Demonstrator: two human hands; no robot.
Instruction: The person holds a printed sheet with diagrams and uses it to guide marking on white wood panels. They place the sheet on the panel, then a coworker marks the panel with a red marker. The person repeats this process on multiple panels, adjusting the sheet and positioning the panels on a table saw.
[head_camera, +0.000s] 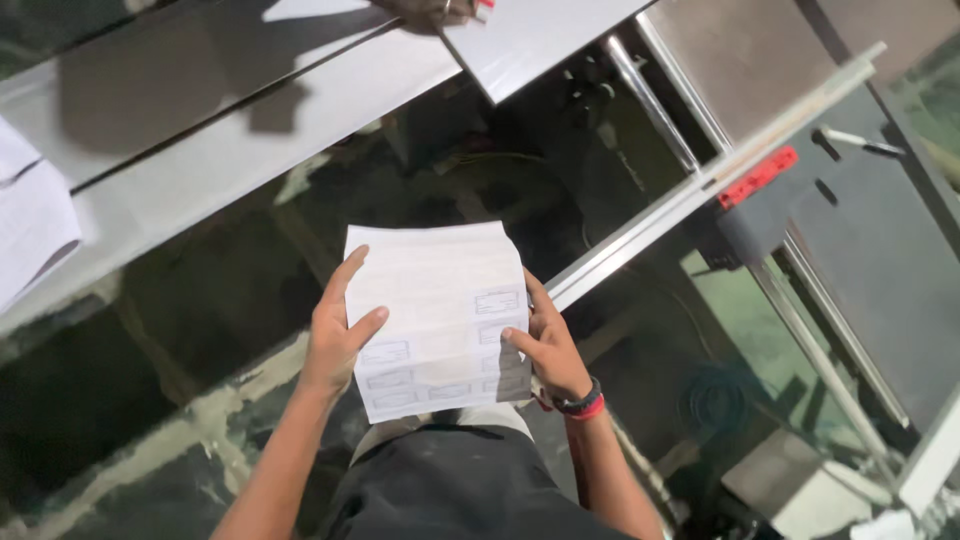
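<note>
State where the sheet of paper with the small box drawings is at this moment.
In the head view the sheet of paper sits at centre frame, held on its left edge by the left hand and on its right by the right hand, below the grey metal bench.

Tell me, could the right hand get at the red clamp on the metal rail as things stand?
Probably not: the right hand is holding the paper sheet together with the left hand, and the red clamp sits well beyond it.

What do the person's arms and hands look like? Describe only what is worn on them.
Both forearms are bare, with no sleeves showing. The left hand wears no glove, ring or band. The right hand is also ungloved; its wrist carries a black band beside a red band.
</note>
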